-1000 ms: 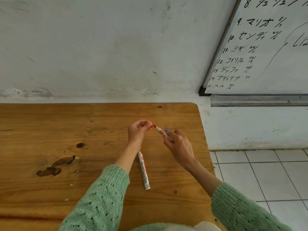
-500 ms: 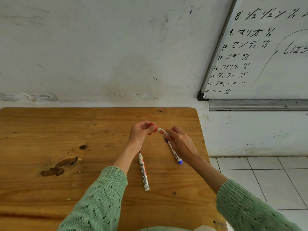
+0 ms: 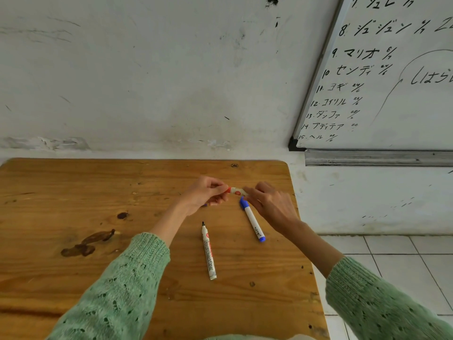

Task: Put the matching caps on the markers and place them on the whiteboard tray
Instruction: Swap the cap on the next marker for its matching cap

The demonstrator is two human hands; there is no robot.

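Observation:
Both my hands meet over the far part of the wooden table. My right hand grips the body of a white red marker. My left hand pinches its red cap, which sits on the marker's tip end. A blue marker with its blue cap on lies on the table just below my right hand. An uncapped black marker lies nearer me, tip pointing away. A bit of blue shows under my left hand. The metal whiteboard tray runs along the wall at the right.
A whiteboard with black handwriting hangs above the tray. The table's right edge borders a white tiled floor. Dark stains mark the table's left side. A scuffed white wall stands behind the table.
The red cap and the red marker's tip were apart; now the cap is on the tip. The blue marker left my right hand and lies on the table.

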